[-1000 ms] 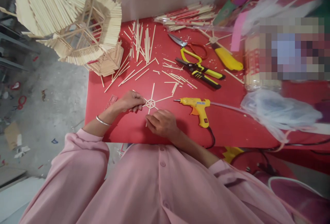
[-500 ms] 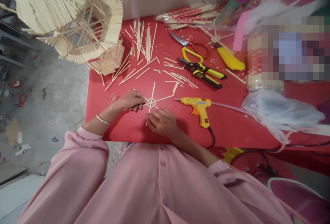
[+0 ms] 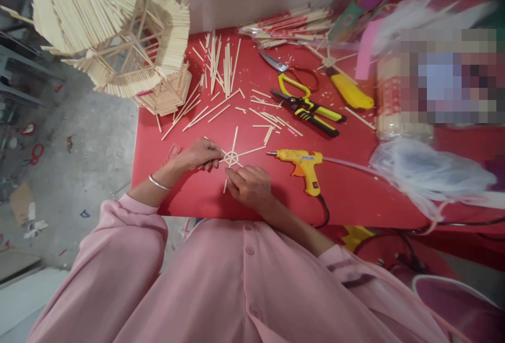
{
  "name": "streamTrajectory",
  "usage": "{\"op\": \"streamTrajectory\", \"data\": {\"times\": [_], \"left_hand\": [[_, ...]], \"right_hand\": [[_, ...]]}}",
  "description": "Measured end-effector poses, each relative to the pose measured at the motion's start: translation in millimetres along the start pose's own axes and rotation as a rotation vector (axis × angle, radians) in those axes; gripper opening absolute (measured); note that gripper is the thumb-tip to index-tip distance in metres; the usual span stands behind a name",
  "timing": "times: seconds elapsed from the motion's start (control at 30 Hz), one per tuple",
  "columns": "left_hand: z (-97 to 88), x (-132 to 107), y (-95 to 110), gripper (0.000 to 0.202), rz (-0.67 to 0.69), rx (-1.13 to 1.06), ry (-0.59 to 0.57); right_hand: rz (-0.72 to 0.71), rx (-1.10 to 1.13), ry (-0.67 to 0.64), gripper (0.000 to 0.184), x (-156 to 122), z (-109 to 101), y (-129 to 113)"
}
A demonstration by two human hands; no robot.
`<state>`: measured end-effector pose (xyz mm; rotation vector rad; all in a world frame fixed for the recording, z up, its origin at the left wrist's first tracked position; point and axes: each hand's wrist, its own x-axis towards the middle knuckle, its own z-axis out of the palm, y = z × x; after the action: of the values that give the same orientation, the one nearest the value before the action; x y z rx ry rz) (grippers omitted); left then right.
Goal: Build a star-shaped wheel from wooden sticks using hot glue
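Observation:
A small spoked frame of thin wooden sticks, with a hexagonal ring around its centre, lies between my hands on the red table. My left hand is closed, thumb and fingers pinching spokes on the frame's left side. Curled beside the lower spoke, my right hand is closed at the lower right of the frame; its fingers hide the end of the spoke there. To the right, a yellow hot glue gun lies on its side, nozzle toward the frame.
Loose cut sticks lie beyond my hands. Black-and-yellow cutters, scissors and a yellow-handled knife are at the back right. A stick-built pavilion model stands back left. Plastic bags lie right; the red table ends at left.
My right fingertips have shifted slightly right and up, baring more of the frame's lower spoke. My left hand keeps its pinch, and the view has tilted slightly.

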<state>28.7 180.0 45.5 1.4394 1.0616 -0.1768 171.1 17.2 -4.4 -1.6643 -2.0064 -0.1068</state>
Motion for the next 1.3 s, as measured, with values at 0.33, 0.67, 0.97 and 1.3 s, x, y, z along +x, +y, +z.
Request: {"op": "streamTrajectory", "data": {"times": [0.33, 0.67, 0.97, 1.3], "left_hand": [[-0.9, -0.6, -2.9, 0.036, 0.024, 0.025, -0.028], [-0.7, 0.9, -3.8, 0.034, 0.012, 0.036, -0.027], [0.9, -2.2, 0.3, 0.034, 0.018, 0.001, -0.008], [0.5, 0.0, -3.0, 0.031, 0.027, -0.016, -0.016]], "right_hand": [[-0.043, 0.003, 0.101, 0.018, 2.5, -0.8, -0.7], [-0.03, -0.004, 0.071, 0.019, 0.4, -1.3, 0.9], [-0.029, -0.007, 0.087, 0.023, -2.7, 1.6, 2.3], [-0.004, -0.002, -0.005, 0.024, -2.6, -1.9, 1.6]]}}
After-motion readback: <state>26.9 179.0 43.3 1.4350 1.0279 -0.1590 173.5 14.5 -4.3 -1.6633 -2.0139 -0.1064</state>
